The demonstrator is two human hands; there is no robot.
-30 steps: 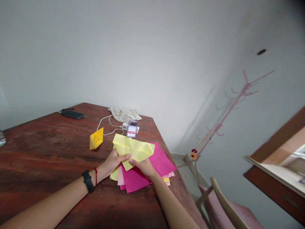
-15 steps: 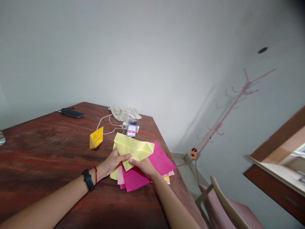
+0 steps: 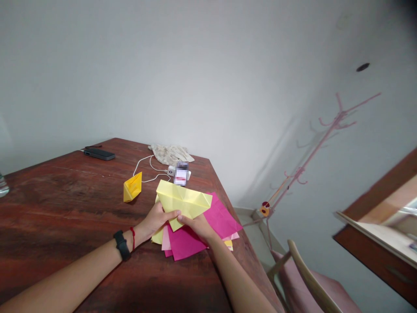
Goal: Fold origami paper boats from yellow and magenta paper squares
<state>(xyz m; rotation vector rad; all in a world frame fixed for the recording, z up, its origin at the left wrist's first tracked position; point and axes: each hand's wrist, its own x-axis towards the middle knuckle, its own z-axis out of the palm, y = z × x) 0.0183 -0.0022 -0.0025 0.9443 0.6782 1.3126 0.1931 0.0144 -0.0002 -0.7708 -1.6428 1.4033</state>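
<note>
Already marked with creases and partly folded over, to judge by the band along its far edge: the pale yellow sheet, raised just above loose magenta paper near the right side of the bench. Gripping its near part with the left hand, closed with thumb on top and fingers mostly hidden underneath; gripping it likewise with the right hand, also closed, bringing thumb close beside thumb. Pointing down toward the wrists at the narrow end, spreading wide at the far edge, with creases meeting near the middle; seemingly under control at the near part and less supported at the far corners. As for containers, standing at the far left edge, a clear vessel, cut off by the view, with contents impossible to tell. Also lying left of the sheet, a folded yellow paper piece, with a hollow too small to read inside.
</note>
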